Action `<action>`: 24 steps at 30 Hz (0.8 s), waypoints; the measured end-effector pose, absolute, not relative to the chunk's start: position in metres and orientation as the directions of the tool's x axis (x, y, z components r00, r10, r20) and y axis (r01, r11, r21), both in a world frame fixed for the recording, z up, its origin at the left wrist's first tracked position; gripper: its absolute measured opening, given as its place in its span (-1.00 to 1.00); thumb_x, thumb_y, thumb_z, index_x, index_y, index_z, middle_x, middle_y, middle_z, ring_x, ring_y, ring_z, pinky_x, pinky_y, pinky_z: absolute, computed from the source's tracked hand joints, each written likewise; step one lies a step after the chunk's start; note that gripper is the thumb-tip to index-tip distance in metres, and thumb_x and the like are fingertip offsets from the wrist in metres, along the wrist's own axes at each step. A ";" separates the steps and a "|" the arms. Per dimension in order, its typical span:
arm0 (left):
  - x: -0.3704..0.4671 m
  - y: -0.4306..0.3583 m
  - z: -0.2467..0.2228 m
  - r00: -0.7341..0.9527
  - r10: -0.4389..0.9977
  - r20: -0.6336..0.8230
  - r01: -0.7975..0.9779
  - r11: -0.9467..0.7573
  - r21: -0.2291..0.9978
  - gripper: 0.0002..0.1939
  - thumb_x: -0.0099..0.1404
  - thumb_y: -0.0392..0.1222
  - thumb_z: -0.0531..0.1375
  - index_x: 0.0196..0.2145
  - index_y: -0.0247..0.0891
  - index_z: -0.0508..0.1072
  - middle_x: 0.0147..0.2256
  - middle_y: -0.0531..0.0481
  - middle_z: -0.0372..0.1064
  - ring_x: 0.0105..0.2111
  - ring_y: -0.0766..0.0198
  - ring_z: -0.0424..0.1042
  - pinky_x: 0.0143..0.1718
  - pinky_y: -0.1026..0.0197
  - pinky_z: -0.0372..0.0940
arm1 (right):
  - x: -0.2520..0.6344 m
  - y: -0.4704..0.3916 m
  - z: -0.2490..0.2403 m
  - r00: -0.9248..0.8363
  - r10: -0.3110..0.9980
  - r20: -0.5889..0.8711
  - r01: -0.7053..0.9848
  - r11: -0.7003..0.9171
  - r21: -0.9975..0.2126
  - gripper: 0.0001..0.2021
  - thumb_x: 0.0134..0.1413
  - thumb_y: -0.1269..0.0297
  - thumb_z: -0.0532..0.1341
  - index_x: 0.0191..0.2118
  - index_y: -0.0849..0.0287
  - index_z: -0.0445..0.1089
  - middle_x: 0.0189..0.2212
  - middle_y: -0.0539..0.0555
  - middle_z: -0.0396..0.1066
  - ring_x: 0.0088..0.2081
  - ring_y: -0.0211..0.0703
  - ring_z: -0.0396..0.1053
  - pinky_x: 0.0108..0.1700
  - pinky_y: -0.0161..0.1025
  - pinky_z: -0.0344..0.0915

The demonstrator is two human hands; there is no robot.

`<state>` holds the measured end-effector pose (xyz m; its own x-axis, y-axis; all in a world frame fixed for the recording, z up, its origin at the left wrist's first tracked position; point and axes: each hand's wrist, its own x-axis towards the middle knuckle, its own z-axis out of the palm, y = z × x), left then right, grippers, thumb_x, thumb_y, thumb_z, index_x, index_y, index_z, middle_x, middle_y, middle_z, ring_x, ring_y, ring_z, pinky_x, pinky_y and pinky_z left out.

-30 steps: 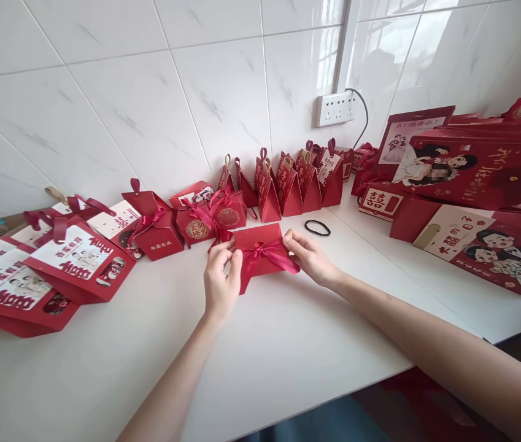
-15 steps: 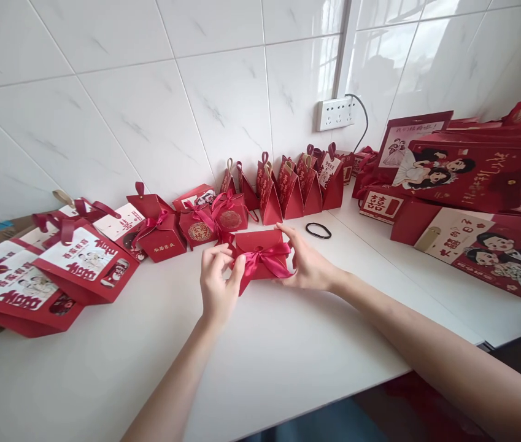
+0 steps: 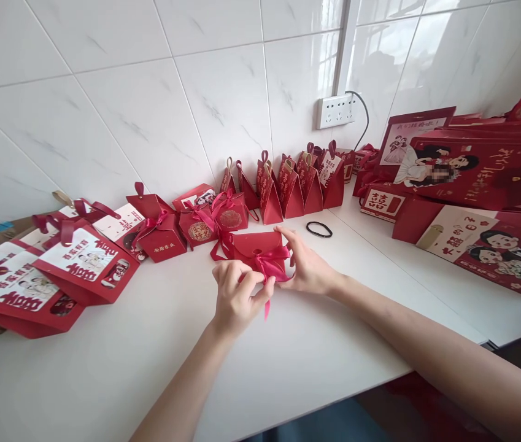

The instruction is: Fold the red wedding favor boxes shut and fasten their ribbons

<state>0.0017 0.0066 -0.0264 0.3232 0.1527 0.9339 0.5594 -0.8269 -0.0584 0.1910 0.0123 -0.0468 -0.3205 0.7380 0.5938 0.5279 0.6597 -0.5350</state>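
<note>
With my left grip (image 3: 237,298), at seven o'clock from the red cardboard flap-top box (image 3: 244,243), I pinch the shiny crimson ribbon (image 3: 273,263) on its front between thumb and fingers, a tail hanging below; my right grip (image 3: 312,267), at three o'clock, clasps the box's end, fingers at the top corner, thumb low. The box sits on the smooth white tabletop (image 3: 315,356) before me, a thin black elastic loop (image 3: 321,236) at two o'clock, red tapered paper boxes (image 3: 291,197) between twelve and one
</note>
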 end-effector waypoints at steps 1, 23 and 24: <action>0.001 0.007 -0.026 0.310 0.146 0.939 0.568 -0.821 -0.059 -0.78 0.24 -0.24 0.24 -0.50 -0.19 0.26 -0.51 0.10 0.13 -0.45 0.28 0.19 -0.32 0.18 0.12 | 0.191 0.012 -0.047 -0.311 0.744 0.592 0.534 0.652 -0.539 0.00 -0.10 0.22 0.37 0.34 0.02 -0.28 0.09 0.31 0.10 -0.25 -0.09 0.34 -0.40 -0.18 0.41; -0.006 0.009 -0.024 0.299 0.102 0.949 0.552 -0.829 -0.085 -0.79 0.28 -0.21 0.21 -0.48 -0.21 0.29 -0.47 0.07 0.14 -0.42 0.28 0.19 -0.28 0.18 0.08 | 0.193 0.013 -0.049 -0.268 0.756 0.597 0.564 0.625 -0.539 -0.05 -0.07 0.13 0.34 0.34 0.05 -0.23 0.10 0.32 0.15 -0.28 -0.07 0.39 -0.39 -0.13 0.42; -0.005 0.009 -0.025 0.310 0.099 0.945 0.548 -0.831 -0.093 -0.79 0.28 -0.21 0.21 -0.48 -0.21 0.29 -0.47 0.07 0.13 -0.43 0.29 0.18 -0.28 0.18 0.08 | 0.193 0.013 -0.049 -0.271 0.759 0.592 0.566 0.623 -0.540 -0.05 -0.07 0.13 0.34 0.34 0.06 -0.23 0.09 0.32 0.14 -0.28 -0.06 0.39 -0.39 -0.13 0.42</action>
